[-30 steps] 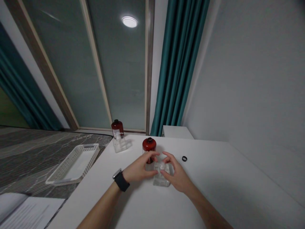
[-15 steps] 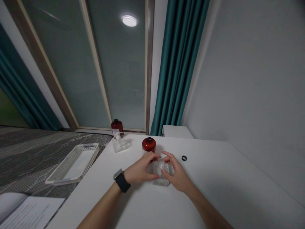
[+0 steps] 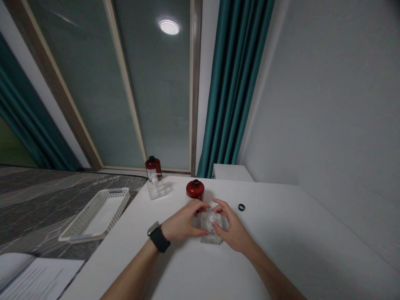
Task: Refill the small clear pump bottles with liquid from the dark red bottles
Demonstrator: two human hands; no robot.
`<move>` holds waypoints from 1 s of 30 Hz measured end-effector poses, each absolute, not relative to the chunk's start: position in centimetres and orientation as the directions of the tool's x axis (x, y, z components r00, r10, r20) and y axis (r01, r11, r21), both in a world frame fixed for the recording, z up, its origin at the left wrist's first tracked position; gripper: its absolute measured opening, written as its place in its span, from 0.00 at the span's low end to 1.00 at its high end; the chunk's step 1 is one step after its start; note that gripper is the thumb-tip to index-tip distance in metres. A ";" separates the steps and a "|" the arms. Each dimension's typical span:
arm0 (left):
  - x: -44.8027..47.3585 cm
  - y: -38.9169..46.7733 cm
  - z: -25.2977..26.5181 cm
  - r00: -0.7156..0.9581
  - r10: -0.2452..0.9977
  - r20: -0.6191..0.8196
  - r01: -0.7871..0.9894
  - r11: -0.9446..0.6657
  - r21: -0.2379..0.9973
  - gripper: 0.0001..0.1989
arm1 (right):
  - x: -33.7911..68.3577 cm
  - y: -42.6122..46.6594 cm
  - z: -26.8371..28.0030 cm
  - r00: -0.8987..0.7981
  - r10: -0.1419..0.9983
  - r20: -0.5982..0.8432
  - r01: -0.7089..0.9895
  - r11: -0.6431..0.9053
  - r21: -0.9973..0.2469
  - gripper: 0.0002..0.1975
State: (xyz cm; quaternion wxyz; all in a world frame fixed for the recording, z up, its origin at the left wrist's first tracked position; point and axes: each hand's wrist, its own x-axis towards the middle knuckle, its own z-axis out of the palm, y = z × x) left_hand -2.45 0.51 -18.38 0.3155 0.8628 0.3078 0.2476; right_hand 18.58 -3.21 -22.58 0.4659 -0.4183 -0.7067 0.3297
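A clear, square-sided bottle [image 3: 211, 239] stands on the white table between my hands. My left hand [image 3: 190, 221], with a dark-strapped watch on its wrist, curls round the bottle's left side, thumb in front and fingers behind. The thumb and fingers of my right hand [image 3: 230, 228] close round the bottle's clear, rounded top [image 3: 212, 216]; fingers partly hide the neck. Just behind my left fingers stands a dark red bottle [image 3: 195, 190] with an open-looking black neck. To the right lies a small black ring [image 3: 241, 207].
At the table's far left corner, a clear pump bottle [image 3: 156, 191] stands before another red bottle [image 3: 153, 166] with a black top. Left of the table [image 3: 281, 250] are a white perforated basket [image 3: 70, 233] and an open book [image 3: 46, 275]. A white cabinet [image 3: 233, 173] stands behind.
The fingers of my right hand have shifted slightly at the bottle's clear top. Both arms and the other objects keep their places.
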 end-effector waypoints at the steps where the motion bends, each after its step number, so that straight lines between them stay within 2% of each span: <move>1: -2.5 0.5 -18.4 0.691 0.683 0.235 0.371 -0.615 0.695 0.29 | 18.6 -3.2 -22.6 -0.221 0.899 0.378 0.278 0.429 -0.859 0.30; 7: -2.6 0.7 -18.6 0.696 0.680 0.230 0.361 -0.609 0.706 0.30 | 18.5 -3.0 -23.2 -0.190 0.927 0.323 0.271 0.366 -0.890 0.32; 13: -2.6 0.7 -18.8 0.672 0.714 0.195 0.357 -0.543 0.760 0.32 | 18.4 -3.1 -22.9 -0.185 0.924 0.334 0.279 0.376 -0.884 0.31; 19: -2.6 0.7 -18.6 0.690 0.698 0.191 0.364 -0.562 0.743 0.23 | 18.6 -3.1 -22.9 -0.238 0.909 0.342 0.251 0.397 -0.883 0.33; 25: -2.5 0.9 -18.6 0.721 0.657 0.220 0.329 -0.605 0.725 0.17 | 18.3 -2.9 -23.3 -0.140 0.935 0.326 0.293 0.354 -0.888 0.33; 30: -2.5 0.9 -18.6 0.724 0.654 0.220 0.311 -0.594 0.742 0.17 | 18.4 -3.3 -22.4 -0.248 0.905 0.344 0.268 0.406 -0.874 0.32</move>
